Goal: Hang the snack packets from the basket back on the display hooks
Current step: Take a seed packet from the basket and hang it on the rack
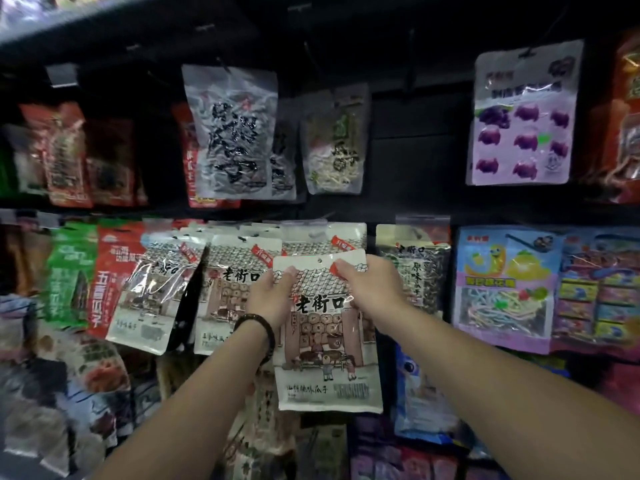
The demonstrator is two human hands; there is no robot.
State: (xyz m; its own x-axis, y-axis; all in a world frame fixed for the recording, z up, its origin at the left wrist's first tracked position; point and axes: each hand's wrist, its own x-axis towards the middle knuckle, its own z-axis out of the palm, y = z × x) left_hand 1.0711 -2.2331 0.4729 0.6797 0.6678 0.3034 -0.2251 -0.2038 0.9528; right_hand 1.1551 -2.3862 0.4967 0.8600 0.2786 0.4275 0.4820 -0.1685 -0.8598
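Left hand (pixel 272 296): we pinch the upper left edge of the cream foil snack packet with the brown shopfront drawing (pixel 329 344), thumb on its face; a dark beaded bracelet (pixel 258 332) sits on that wrist.
Packet position: upright, held in front of the middle row of the display, its small punched hole (pixel 319 260) near the top edge and on no hook yet.
Right hand (pixel 370 289): we grip the upper right corner, fingers curled over the red label.
Matching cream packets (pixel 323 237): a stack of the same design hangs just behind and above (the hook that carries them is hidden by the packets).
Step in hand: we judge this to be lining the hole up with that hook.
Next move: raise the packet a little, find the hook tip, slide the hole onto it, then release both hands.
Basket: not in view.
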